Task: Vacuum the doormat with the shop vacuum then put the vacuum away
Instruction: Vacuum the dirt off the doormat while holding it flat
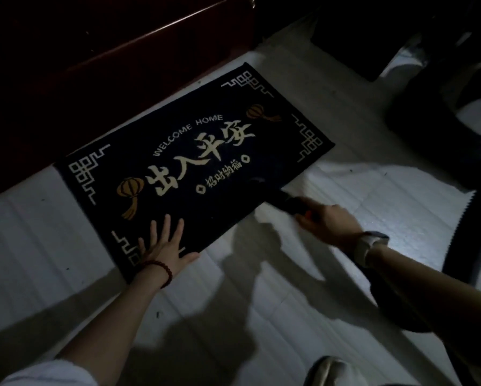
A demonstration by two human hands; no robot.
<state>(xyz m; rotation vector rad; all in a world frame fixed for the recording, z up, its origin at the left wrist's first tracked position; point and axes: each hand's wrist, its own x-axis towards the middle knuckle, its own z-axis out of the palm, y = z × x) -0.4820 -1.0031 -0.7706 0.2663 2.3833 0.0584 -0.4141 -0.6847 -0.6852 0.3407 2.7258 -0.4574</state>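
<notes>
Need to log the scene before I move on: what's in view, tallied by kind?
Doormat: 1
Vacuum nozzle: 1
Vacuum hose: 1
Hands: 2, left hand and right hand
Wristwatch: 1
Bead bracelet: 1
Total: 7

The black vacuum nozzle [286, 203] is dark and blurry, so its tip is hard to see against the dark blue doormat [194, 162]. The black ribbed hose [456, 246] runs off the right edge. The right hand [325, 221] is blurred.
</notes>
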